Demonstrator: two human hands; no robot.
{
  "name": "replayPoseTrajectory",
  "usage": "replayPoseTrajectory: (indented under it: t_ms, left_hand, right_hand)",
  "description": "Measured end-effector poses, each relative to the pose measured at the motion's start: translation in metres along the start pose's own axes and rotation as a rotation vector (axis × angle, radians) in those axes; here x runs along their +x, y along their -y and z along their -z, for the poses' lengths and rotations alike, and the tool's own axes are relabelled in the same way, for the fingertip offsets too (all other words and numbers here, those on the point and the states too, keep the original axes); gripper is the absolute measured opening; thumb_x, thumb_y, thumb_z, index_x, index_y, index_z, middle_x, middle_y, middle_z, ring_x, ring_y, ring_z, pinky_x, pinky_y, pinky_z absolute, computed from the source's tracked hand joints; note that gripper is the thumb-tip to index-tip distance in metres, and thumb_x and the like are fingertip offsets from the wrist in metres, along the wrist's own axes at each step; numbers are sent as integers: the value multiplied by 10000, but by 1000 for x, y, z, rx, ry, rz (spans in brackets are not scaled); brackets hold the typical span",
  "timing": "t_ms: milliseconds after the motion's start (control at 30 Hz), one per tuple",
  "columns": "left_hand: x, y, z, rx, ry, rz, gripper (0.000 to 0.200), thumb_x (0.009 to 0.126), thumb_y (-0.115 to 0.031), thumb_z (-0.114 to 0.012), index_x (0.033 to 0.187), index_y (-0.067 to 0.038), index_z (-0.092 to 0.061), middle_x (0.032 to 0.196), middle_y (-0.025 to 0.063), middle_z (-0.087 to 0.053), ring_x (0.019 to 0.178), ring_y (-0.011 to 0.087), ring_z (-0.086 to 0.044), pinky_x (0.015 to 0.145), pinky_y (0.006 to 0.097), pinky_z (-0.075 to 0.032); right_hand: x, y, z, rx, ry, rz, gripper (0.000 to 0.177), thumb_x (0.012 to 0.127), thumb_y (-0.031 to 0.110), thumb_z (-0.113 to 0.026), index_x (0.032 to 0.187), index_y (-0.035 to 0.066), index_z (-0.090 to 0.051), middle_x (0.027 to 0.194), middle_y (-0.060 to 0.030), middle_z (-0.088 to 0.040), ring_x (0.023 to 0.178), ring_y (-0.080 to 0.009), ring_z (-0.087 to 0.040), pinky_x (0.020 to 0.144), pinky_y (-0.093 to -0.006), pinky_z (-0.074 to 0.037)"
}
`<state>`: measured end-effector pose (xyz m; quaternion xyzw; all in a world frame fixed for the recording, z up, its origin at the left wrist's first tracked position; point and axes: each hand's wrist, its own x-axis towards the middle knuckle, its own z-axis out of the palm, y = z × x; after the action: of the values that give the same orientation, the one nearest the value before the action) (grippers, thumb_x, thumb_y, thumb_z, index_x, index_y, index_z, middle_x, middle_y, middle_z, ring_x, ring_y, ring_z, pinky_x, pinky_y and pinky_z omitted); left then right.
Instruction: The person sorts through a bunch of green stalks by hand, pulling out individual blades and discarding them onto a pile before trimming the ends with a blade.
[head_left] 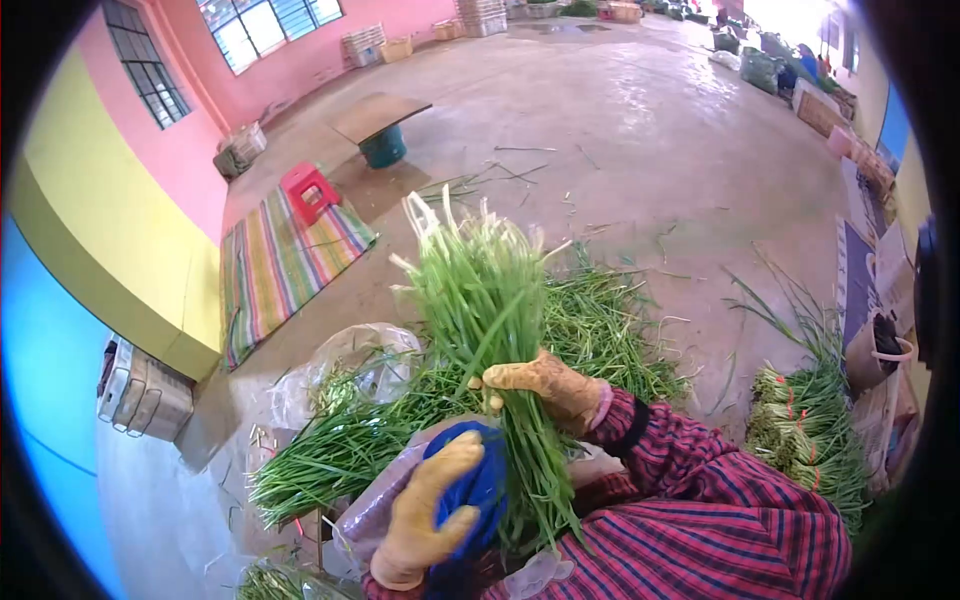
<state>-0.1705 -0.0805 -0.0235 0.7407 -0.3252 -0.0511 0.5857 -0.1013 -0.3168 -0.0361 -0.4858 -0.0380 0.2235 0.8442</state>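
My right hand (pixel 545 388), in a yellowish glove, is closed round a large bunch of long green chives (pixel 475 280). The pale cut ends point up and away from me, while the leaves hang down over my lap. My left hand (pixel 430 510), gloved too, is held with thumb and fingers apart in front of a blue cloth-like thing (pixel 480 490) at my knee. To its left lies another bunch of chives (pixel 330 465), leaves spread outward. Beyond the held bunch, a loose heap of green stalks (pixel 605 335) covers the floor.
Tied bundles of chives (pixel 800 430) lie at the right by a pink bucket (pixel 880 350). A clear plastic bag (pixel 375 350) is at the left. Farther off are a striped mat (pixel 280 270), a red stool (pixel 310 192) and a board (pixel 380 117) on a green tub (pixel 383 147).
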Motion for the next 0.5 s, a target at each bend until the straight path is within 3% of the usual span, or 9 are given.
replayPoseTrajectory:
  t_ms: [67, 100, 167, 200, 233, 267, 333, 467, 500]
  left_hand:
    - [-16, 22, 18, -426, -151, 355, 632, 875, -393, -659, 1320, 32, -514, 1355, 173, -520, 1259, 297, -501, 1041, 425, -398]
    - [-10, 20, 21, -394, -188, 381, 722, 883, -462, -635, 1380, 27, -447, 1339, 178, -532, 1202, 283, -549, 1023, 407, -416]
    - [0, 39, 17, -560, -211, 334, 729, 880, -428, -646, 1401, 26, -413, 1335, 184, -535, 1196, 288, -555, 1016, 399, -422]
    - [1, 45, 13, -733, -204, 268, 742, 876, -394, -656, 1421, 26, -379, 1330, 190, -539, 1190, 293, -560, 1009, 391, -428]
    - [1, 42, 12, -865, -210, 430, 750, 865, -295, -664, 1444, 38, -322, 1358, 201, -514, 1246, 298, -515, 1050, 401, -397]
    - [7, 35, 7, -851, -242, 433, 750, 865, -295, -664, 1444, 38, -322, 1358, 201, -514, 1246, 298, -515, 1050, 401, -397]
    - [26, 19, -4, -726, -157, 259, 673, 852, -219, -660, 1406, 44, -382, 1339, 199, -535, 1230, 284, -525, 1043, 406, -409]
    - [18, 19, -1, -688, -159, 499, 553, 826, -124, -669, 1326, 42, -497, 1246, 196, -606, 1110, 256, -598, 965, 372, -469]
    - [18, 9, -4, -594, -211, 569, 702, 753, -234, -681, 1366, 24, -457, 1237, 228, -598, 1018, 249, -620, 905, 351, -488]
  right_hand:
    - [1, -6, 6, -188, 36, 72, 403, 911, 268, -660, 1206, 0, -601, 965, -43, -670, 777, -132, -633, 761, -260, -520]
    - [2, -11, 4, -184, 57, 59, 403, 911, 268, -660, 1206, 0, -601, 965, -43, -670, 777, -132, -633, 761, -260, -520]
    - [4, -29, -9, -76, 186, -6, 390, 918, 219, -654, 1253, 40, -568, 901, -42, -651, 819, -146, -625, 798, -295, -515]
    - [5, -43, -18, -297, 224, 101, 437, 866, 249, -706, 1233, 55, -569, 913, -65, -641, 901, -205, -622, 836, -372, -510]
    - [0, -48, -32, -254, 262, 42, 434, 859, 262, -708, 1215, 53, -576, 938, -76, -648, 933, -233, -619, 845, -400, -504]
    - [-8, -53, -44, -212, 297, -13, 431, 851, 276, -710, 1197, 52, -582, 963, -87, -655, 965, -261, -617, 855, -427, -498]
    - [1, -85, -45, -697, 219, 630, 433, 876, 277, -674, 1227, 48, -563, 1157, -155, -629, 1063, -321, -595, 875, -414, -492]
    - [-6, -91, -50, -647, 354, 458, 485, 879, 363, -665, 1230, 51, -546, 1181, -178, -603, 1113, -349, -571, 910, -409, -475]
    - [-7, -93, -52, -571, 368, 416, 490, 883, 378, -660, 1228, 51, -542, 1169, -182, -606, 1111, -357, -574, 919, -409, -471]
